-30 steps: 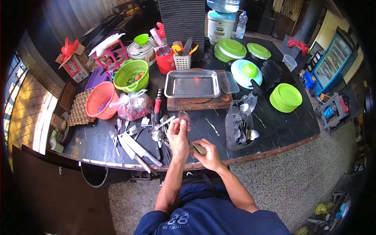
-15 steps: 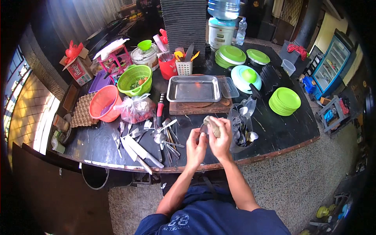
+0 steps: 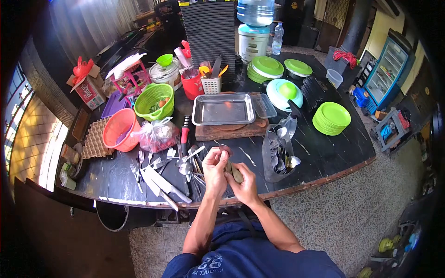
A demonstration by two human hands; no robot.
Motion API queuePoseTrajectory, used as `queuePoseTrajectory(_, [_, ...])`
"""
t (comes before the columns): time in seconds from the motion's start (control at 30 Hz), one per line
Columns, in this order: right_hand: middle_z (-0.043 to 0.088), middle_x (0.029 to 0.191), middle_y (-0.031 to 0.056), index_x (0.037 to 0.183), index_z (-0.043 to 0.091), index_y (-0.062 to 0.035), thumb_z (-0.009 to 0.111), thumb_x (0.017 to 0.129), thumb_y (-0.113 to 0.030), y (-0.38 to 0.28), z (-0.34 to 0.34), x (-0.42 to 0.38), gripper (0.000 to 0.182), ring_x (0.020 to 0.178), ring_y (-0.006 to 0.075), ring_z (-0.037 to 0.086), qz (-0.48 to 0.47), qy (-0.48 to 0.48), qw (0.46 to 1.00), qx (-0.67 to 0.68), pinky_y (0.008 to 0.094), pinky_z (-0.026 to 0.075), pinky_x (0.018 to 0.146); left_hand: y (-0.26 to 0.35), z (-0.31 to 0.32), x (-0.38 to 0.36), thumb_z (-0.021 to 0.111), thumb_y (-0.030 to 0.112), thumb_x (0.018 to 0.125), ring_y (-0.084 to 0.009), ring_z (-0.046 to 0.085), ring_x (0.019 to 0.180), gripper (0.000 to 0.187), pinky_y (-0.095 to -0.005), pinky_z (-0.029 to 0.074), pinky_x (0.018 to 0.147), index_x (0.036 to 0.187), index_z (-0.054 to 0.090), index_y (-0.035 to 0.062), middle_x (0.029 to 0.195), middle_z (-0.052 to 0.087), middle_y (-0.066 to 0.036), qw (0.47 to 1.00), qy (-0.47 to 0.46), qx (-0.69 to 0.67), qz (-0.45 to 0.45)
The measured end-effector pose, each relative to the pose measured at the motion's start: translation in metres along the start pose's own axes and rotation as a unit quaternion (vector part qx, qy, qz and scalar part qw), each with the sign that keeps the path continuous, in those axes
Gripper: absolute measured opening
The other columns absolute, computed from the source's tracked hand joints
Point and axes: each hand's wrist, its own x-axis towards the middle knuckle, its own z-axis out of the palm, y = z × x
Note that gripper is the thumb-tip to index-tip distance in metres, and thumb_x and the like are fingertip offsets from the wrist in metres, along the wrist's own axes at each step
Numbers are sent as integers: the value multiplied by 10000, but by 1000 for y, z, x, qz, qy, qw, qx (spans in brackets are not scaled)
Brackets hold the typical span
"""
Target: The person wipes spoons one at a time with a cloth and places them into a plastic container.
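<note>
My left hand (image 3: 215,170) is closed round a spoon, whose rounded bowl (image 3: 225,149) sticks out above the fingers; its handle is hidden. Just to the right and lower, my right hand (image 3: 244,183) grips a greyish-olive cloth (image 3: 235,174) pressed up against the left hand. Both hands are over the front edge of the black table (image 3: 306,173). On the left, close by, lie loose spoons (image 3: 185,167), several forks (image 3: 135,172) and large knives (image 3: 162,180). To the right stands a clear container (image 3: 271,173) full of spoons.
Behind the hands, a metal tray (image 3: 222,111) rests on a wooden board (image 3: 232,132). A red-handled knife (image 3: 185,134), a bag of red food (image 3: 160,135), an orange basket (image 3: 121,129) and a green colander (image 3: 155,99) are left. Green plates (image 3: 332,118) are stacked right.
Both hands have moved left and slightly down, with the right hand and cloth now below the spoon's bowl instead of beside it. The camera view has shifted slightly.
</note>
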Motion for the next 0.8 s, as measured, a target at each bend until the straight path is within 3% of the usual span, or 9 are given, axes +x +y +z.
queuePoseTrajectory(0.07, [678, 972, 157, 1105, 678, 31, 808, 849, -80, 6, -7, -3, 308, 850, 322, 703, -25, -26, 998, -54, 375, 552, 745, 4, 4, 8, 670, 72, 1013, -43, 537, 760, 28, -205, 404, 668, 1007, 696, 64, 921, 671, 26, 1000, 0, 23, 1])
queuePoseTrajectory(0.23, [689, 989, 144, 1137, 707, -30, 812, 837, -104, 52, -14, -22, 326, 882, 337, 709, -19, -68, 994, -87, 408, 563, 760, 17, 14, 53, 697, 76, 998, -43, 479, 633, 53, -223, 339, 543, 1018, 677, 32, 889, 679, -6, 993, -50, 101, 35])
queuePoseTrajectory(0.37, [700, 1013, 135, 1155, 723, -81, 800, 860, -168, 99, -13, -44, 317, 920, 341, 708, 39, -32, 988, -145, 421, 566, 802, 3, 47, 73, 687, 38, 992, -119, 628, 707, 61, -263, 524, 625, 1031, 658, 2, 921, 724, -92, 986, -127, 74, 75])
queuePoseTrajectory(0.4, [700, 1013, 133, 1155, 723, -82, 802, 856, -165, 107, -13, -50, 320, 922, 344, 707, 56, -33, 985, -157, 422, 567, 804, -5, 54, 75, 663, 10, 996, -154, 675, 755, 39, -311, 596, 713, 1022, 652, -16, 948, 737, -133, 983, -148, 85, 69])
queuePoseTrajectory(0.6, [684, 985, 126, 1154, 719, -93, 804, 833, -157, 105, -12, -55, 337, 906, 361, 699, 64, -43, 980, -184, 438, 568, 784, -70, 88, 74, 529, -142, 976, -172, 690, 775, 148, -316, 605, 710, 1018, 654, -75, 909, 692, -116, 971, -230, 65, 13])
queuePoseTrajectory(0.7, [677, 982, 132, 1130, 712, -74, 805, 817, -158, 115, -12, -58, 337, 900, 368, 694, 47, -44, 979, -194, 447, 565, 782, -90, 81, 72, 529, -137, 948, -148, 719, 795, 185, -297, 597, 743, 1033, 674, -60, 871, 732, -101, 904, -281, 320, 46])
queuePoseTrajectory(0.77, [675, 983, 135, 1119, 709, -65, 807, 811, -161, 117, -11, -59, 337, 899, 371, 692, 40, -51, 978, -197, 451, 563, 779, -98, 75, 68, 560, -130, 920, -163, 747, 852, 202, -305, 596, 754, 1068, 672, -51, 891, 757, -126, 870, -292, 377, 121])
queuePoseTrajectory(0.8, [673, 984, 138, 1108, 707, -57, 808, 805, -164, 117, -11, -58, 337, 898, 373, 690, 39, -49, 977, -204, 455, 562, 776, -99, 72, 65, 617, -124, 895, -194, 762, 891, 225, -320, 593, 760, 1097, 671, -39, 927, 764, -147, 888, -297, 339, 87])
